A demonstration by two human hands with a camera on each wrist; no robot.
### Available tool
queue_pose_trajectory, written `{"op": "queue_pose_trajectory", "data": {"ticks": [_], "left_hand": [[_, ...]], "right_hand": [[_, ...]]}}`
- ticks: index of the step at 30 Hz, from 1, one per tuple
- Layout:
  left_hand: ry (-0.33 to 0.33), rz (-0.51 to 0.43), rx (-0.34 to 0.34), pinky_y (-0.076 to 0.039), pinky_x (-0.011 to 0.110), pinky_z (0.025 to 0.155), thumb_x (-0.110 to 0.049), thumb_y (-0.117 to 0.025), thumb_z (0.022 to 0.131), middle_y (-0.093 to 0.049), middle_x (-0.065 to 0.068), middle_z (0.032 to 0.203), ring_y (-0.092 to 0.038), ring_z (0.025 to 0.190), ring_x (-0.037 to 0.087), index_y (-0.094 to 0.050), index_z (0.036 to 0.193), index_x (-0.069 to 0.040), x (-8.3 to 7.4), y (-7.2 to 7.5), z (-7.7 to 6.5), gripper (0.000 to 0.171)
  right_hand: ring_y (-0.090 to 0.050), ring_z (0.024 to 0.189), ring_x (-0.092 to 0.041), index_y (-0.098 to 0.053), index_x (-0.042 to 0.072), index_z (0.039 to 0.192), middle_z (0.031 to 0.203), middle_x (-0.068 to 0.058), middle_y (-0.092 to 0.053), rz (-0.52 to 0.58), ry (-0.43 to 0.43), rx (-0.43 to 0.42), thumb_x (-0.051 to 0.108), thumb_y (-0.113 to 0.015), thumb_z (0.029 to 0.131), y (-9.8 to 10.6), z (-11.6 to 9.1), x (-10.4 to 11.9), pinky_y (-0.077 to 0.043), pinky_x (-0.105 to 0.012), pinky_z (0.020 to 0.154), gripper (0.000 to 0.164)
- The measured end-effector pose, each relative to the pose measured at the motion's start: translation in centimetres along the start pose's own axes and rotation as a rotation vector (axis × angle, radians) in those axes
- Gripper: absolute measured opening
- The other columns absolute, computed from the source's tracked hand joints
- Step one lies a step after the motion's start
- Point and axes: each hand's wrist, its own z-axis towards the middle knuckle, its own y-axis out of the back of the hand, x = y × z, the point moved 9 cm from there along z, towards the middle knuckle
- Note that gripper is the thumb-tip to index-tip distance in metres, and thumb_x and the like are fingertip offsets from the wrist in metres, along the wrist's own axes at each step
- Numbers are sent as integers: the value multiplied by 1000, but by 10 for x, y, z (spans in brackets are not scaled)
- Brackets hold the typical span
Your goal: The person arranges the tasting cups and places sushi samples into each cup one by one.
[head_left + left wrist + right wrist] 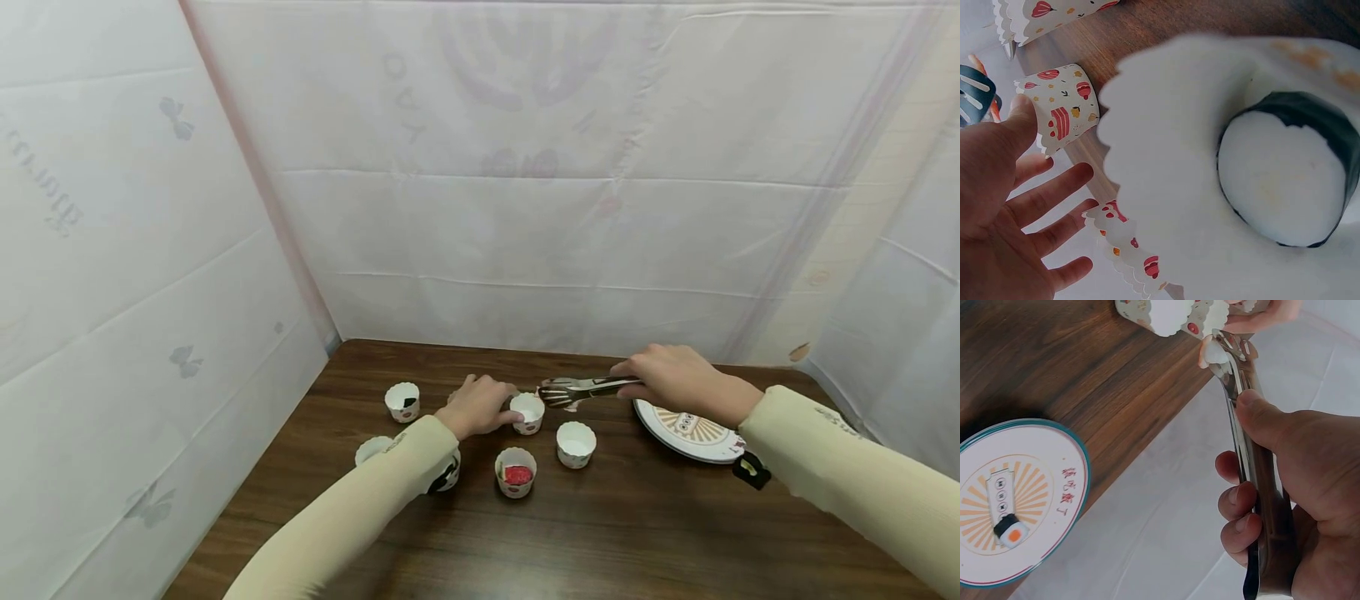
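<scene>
In the head view my left hand (pixel 480 407) is at a printed paper cup (pixel 527 414). Its thumb lies on the near side and the index finger goes behind the rim, holding the cup; the other fingers are spread. My right hand (pixel 675 379) grips metal tongs (pixel 592 387), whose slotted ends are close to that cup's rim. Between the ends, in the right wrist view, sits a small white and orange piece (pixel 1213 353). A seaweed-wrapped rice roll (pixel 1282 178) lies in another cup close to the left wrist camera.
A round plate (pixel 693 437) stands at the right, with a black-banded roll (pixel 1011 531) on it. Nearer me are a cup with a red piece (pixel 516 475) and a white cup (pixel 575 444). At the left, another cup (pixel 402 402) holds something black; my sleeve partly covers one more (pixel 372 448).
</scene>
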Motion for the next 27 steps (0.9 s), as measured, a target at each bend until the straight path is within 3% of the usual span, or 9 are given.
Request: {"op": "queue_pose_trajectory", "data": {"ticks": [2, 5, 8, 14, 17, 21, 27], "left_hand": [[-4, -5, -3, -45, 56, 101, -42, -68, 99, -74, 5, 116, -70, 104, 24, -68, 134, -12, -1, 0, 0, 46], [-11, -9, -8, -46, 56, 100, -42, -69, 99, -74, 5, 117, -70, 104, 24, -69, 134, -12, -2, 1, 1, 46], [-17, -13, -9, -46, 57, 99, -41, -68, 99, -74, 6, 120, -70, 105, 25, -68, 134, -12, -3, 0, 1, 46], [-8, -8, -2, -45, 56, 100, -42, -68, 99, -74, 5, 118, -70, 104, 23, -68, 135, -13, -3, -3, 3, 46], [5, -7, 3, -45, 55, 100, -42, -68, 99, -75, 3, 114, -70, 102, 22, -68, 135, -14, -2, -3, 2, 46], [8, -8, 0, -45, 54, 100, -42, -68, 99, -75, 2, 110, -70, 99, 21, -68, 134, -14, -2, -2, 2, 45], [2, -1, -3, -45, 55, 101, -43, -68, 99, -76, 2, 109, -70, 99, 21, -68, 135, -14, -4, -3, 3, 46]], "right_hand": [[-69, 73, -15, -76, 11, 118, 97, 0, -76, 1, 3, 17, 27, -74, 96, -1, 4, 2, -51, -33, 53, 27], [-55, 60, -9, -76, 14, 98, 75, 7, -64, 5, 22, 32, 25, -74, 96, -3, 10, 6, -39, -28, 47, 12], [-40, 54, -6, -70, 18, 84, 62, 11, -48, 13, 35, 36, 24, -74, 96, -4, 15, 8, -30, -27, 47, 14], [-43, 54, -6, -70, 20, 84, 63, 13, -51, 10, 41, 32, 25, -76, 95, -5, 21, 10, -34, -28, 46, 13], [-48, 55, -6, -75, 17, 92, 68, 11, -60, 6, 39, 37, 25, -76, 94, -7, 23, 11, -37, -29, 47, 8], [-56, 59, -5, -78, 13, 106, 82, 5, -72, 5, 30, 39, 25, -77, 93, -8, 25, 12, -41, -29, 48, 18], [-56, 60, -8, -77, 17, 98, 77, 7, -68, -6, 27, 41, 27, -78, 92, -10, 27, 14, -43, -32, 48, 11]]}}
